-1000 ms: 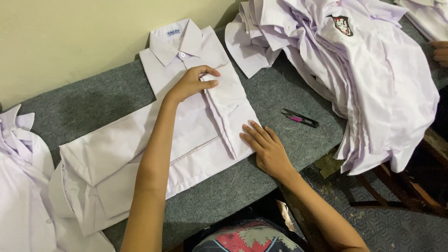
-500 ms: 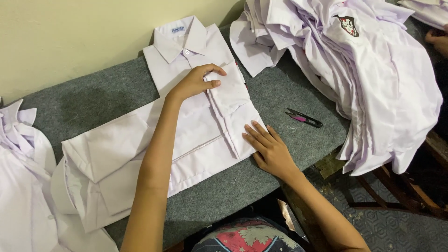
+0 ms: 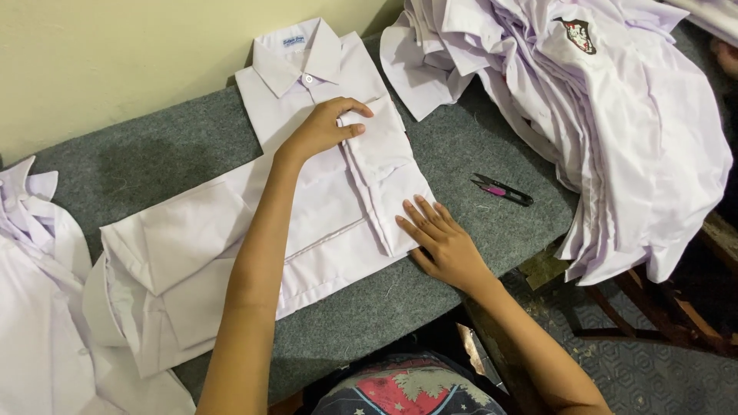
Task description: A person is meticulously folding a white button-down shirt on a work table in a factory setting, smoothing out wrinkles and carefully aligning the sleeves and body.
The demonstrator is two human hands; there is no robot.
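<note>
Nearest in, the right hand (image 3: 444,244) lies flat, fingers (image 3: 419,217) spread and gripping nothing, pinning the lower edge of the folded sleeve panel (image 3: 388,180). That panel sits on the white shirt (image 3: 307,207), which is spread face-up across the grey tabletop (image 3: 154,161), collar toward the wall. Further up, the left hand (image 3: 323,129) has its fingers curled over the panel's top corner, pressing rather than pinching. This looks like the side fold being set. The next move likely calls for smoothing that crease flat, then bringing the far side over to match. Beyond the right hand, small thread snips (image 3: 501,190) lie apart on the felt, and a heap of white shirts (image 3: 600,115) rises behind. Against half a second ago, the panel is turned in further and the left hand has slid onto its corner.
</note>
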